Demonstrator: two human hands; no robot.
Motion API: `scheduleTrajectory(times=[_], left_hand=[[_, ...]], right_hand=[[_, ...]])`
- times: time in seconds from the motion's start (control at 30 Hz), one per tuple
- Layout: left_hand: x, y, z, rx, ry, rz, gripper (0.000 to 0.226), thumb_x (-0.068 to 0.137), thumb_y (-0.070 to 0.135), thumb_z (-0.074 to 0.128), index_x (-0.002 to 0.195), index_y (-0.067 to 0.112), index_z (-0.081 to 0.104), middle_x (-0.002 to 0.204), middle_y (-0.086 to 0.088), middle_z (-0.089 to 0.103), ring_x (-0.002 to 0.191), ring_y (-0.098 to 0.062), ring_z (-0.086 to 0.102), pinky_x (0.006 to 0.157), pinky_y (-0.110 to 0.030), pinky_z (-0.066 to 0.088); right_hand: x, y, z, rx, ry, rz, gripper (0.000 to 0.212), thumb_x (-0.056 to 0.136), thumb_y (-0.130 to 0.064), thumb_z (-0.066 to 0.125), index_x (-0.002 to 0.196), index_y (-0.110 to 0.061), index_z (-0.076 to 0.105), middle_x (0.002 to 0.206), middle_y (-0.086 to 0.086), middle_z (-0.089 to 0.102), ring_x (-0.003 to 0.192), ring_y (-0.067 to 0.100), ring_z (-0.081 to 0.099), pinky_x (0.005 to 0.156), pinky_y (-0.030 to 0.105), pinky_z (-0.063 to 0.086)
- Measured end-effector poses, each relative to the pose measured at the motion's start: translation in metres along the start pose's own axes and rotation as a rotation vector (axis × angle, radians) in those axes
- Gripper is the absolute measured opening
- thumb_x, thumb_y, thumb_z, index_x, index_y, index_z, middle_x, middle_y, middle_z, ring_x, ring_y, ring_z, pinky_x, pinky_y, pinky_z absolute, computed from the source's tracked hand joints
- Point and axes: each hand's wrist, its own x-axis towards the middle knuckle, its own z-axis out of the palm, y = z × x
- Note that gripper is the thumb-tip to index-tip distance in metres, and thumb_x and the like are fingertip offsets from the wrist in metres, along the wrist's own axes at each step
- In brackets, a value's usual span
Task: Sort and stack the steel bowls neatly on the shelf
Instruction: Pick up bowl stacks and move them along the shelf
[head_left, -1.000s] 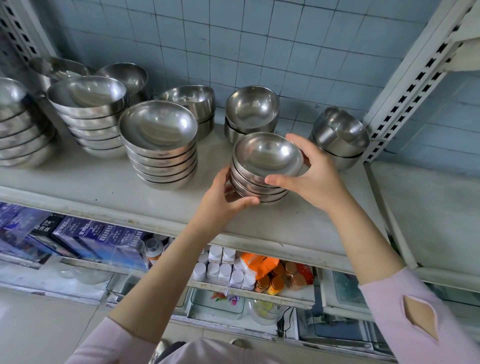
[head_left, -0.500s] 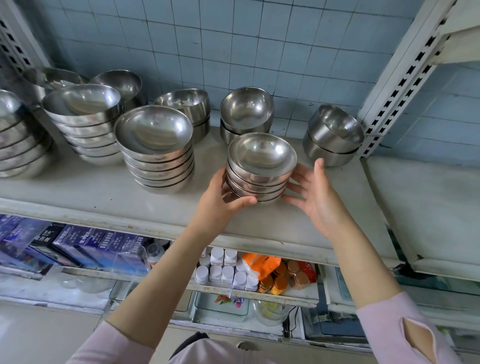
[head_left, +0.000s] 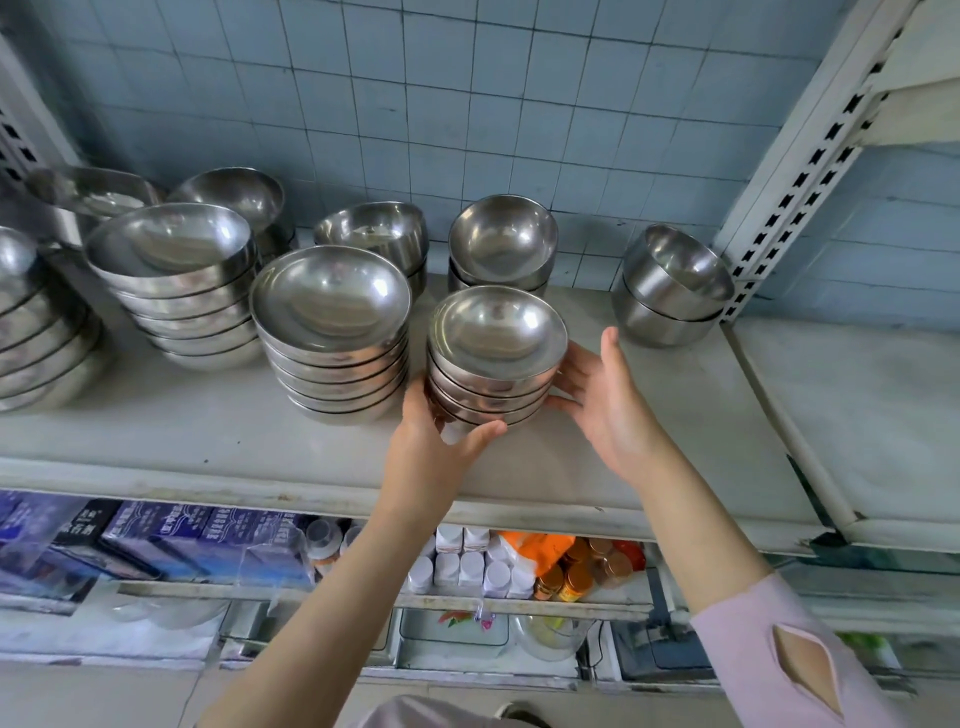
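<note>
Four or so small steel bowls nested in one stack (head_left: 496, 364), mouths up, stack axis near vertical w/ slight lean toward the right, seated on white shelf (head_left: 208, 441) just beside a taller stack of wider bowls (head_left: 332, 332). Left hand (head_left: 436, 447) wrapped round stack's lower left side, thumb curled across the front; right hand (head_left: 602, 405) spread flat-fingered vs. its right side, touching, not gripping. More bowl stacks behind & at left, blue tiled wall (head_left: 467, 104) at back, bottles (head_left: 467, 566) & boxes on lower shelf.
</note>
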Motion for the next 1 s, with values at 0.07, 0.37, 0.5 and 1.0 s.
scheduleTrajectory(times=[0.07,0.37,0.5,1.0], left_hand=[[-0.005,0.001,-0.005,-0.018,-0.03,-0.04,0.086,0.065,0.049,0.078,0.132,0.009,0.043,0.121,0.003,0.06,0.116,-0.017,0.058,0.094,-0.028,0.048],[-0.034,0.024,0.009,0.118,-0.317,0.066,0.02,0.087,0.034,0.068,0.105,0.026,0.069,0.099,0.017,0.071,0.094,0.006,0.065,0.08,-0.006,0.048],[-0.025,0.048,0.07,0.072,-0.363,0.123,0.06,0.087,0.04,0.066,0.14,0.023,0.045,0.133,0.007,0.055,0.125,-0.003,0.051,0.099,-0.012,0.042],[0.077,0.086,0.173,0.004,0.457,-0.087,0.117,0.08,0.046,0.073,0.151,0.0,-0.009,0.162,-0.009,-0.004,0.149,-0.018,-0.004,0.105,-0.012,-0.018]], right_hand=[[0.0,0.002,-0.004,0.046,0.037,-0.016,0.072,0.103,-0.055,0.011,0.147,-0.01,0.045,0.146,0.008,0.055,0.133,0.021,0.053,0.11,0.041,0.043],[-0.002,-0.01,-0.108,0.028,0.594,-0.237,0.073,0.085,-0.074,0.049,0.133,-0.019,0.051,0.125,-0.001,0.061,0.12,0.017,0.06,0.089,0.025,0.05],[0.024,-0.015,-0.154,-0.139,0.608,-0.176,0.089,0.077,-0.055,0.069,0.15,-0.022,0.03,0.151,0.002,0.041,0.138,0.015,0.043,0.111,0.033,0.039],[0.083,-0.026,-0.2,-0.503,0.215,-0.222,0.118,0.059,-0.036,0.095,0.152,-0.035,0.022,0.144,-0.015,0.046,0.129,0.004,0.046,0.107,0.024,0.036]])
